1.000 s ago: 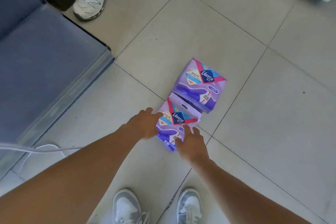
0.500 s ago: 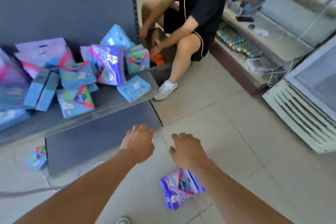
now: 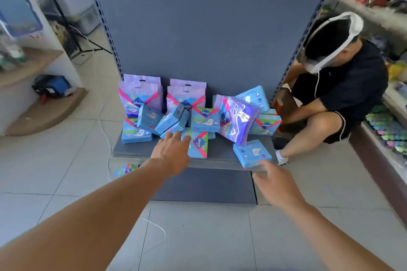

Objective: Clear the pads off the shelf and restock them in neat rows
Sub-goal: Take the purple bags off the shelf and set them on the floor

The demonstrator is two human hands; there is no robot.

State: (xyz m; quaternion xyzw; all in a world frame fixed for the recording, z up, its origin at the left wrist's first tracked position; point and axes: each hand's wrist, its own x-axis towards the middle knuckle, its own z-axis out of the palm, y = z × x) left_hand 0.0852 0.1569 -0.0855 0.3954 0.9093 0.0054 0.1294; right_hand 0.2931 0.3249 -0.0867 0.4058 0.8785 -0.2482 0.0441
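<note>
Blue pad packs (image 3: 199,130) partly hidden behind left hand (image 3: 171,152), grip loose; right hand (image 3: 274,179) blurred, grip spread wide

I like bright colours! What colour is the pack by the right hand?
Light blue, seen in the head view: the pack lies on the shelf near the right hand.

Blue and purple pad packs (image 3: 204,119) lie jumbled on the low grey shelf (image 3: 220,157).
</note>
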